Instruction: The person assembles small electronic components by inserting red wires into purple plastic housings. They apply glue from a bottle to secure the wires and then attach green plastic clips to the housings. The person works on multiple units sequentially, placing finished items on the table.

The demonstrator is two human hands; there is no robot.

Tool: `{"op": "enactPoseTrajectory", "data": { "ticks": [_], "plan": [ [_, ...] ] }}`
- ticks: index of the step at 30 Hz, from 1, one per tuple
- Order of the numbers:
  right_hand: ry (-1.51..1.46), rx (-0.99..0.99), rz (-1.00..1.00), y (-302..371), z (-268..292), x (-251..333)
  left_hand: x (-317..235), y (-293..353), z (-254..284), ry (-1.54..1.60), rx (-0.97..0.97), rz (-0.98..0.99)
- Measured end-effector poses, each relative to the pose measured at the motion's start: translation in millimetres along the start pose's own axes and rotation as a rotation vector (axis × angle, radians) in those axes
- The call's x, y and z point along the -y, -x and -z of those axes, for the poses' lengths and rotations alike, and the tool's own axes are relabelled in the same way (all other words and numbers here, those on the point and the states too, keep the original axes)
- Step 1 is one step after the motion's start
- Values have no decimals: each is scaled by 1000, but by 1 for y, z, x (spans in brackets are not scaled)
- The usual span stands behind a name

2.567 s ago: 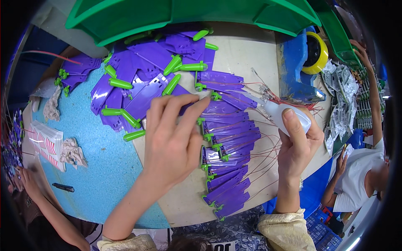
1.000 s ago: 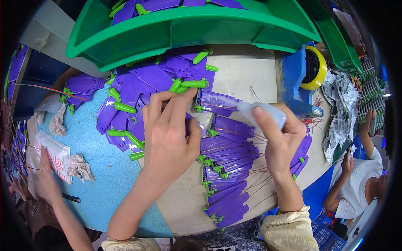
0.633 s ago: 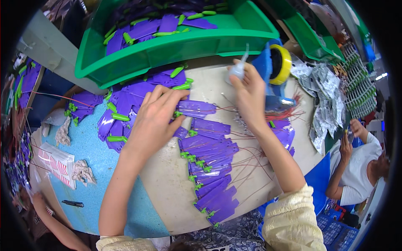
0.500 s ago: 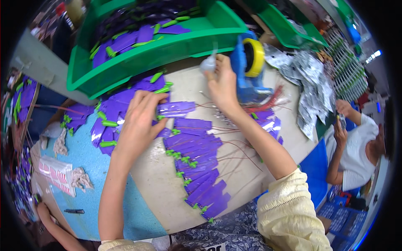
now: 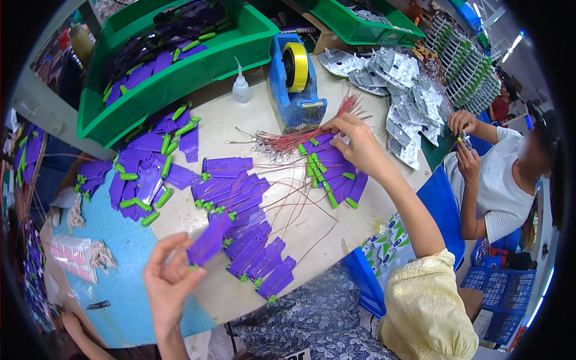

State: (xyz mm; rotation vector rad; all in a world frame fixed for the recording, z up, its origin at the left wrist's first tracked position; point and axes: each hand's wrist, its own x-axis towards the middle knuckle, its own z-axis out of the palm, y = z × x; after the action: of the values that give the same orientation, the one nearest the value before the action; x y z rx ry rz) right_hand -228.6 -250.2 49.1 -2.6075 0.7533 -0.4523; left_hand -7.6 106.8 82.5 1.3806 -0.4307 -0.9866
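My left hand (image 5: 169,277) pinches a flat purple plastic piece (image 5: 209,240) between thumb and fingers, lifted over the near part of the table. My right hand (image 5: 359,144) reaches across to a bundle of thin red wires (image 5: 288,141), its fingertips closed on the wires. Under it lies a group of purple pieces with green ends (image 5: 337,168). In the middle, a slanting row of purple pieces (image 5: 231,195) has thin wires trailing rightward. A loose pile of similar pieces (image 5: 141,174) lies to the left. The small white squeeze bottle (image 5: 240,90) stands upright, apart from both hands.
A green bin (image 5: 180,78) of purple pieces stands at the far left. Beside the bottle is a blue tape dispenser (image 5: 294,108) with yellow tape. Silvery-grey parts (image 5: 408,108) are heaped at the right. Another person (image 5: 498,174) works at the right, hands raised.
The squeeze bottle has left my right hand and stands on the table; that hand has moved to the red wires. My left hand has come nearer from the purple pieces, lifting one. The view has shifted.
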Motion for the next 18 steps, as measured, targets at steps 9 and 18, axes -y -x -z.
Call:
{"op": "enactPoseTrajectory", "data": {
  "ticks": [9,18],
  "plan": [
    [-205,-186,-11,-18,22,9,28,49,-60,138,68,137],
    [-774,42,43,-78,1,-42,30,43,-84,139,130,170]
  ]
}}
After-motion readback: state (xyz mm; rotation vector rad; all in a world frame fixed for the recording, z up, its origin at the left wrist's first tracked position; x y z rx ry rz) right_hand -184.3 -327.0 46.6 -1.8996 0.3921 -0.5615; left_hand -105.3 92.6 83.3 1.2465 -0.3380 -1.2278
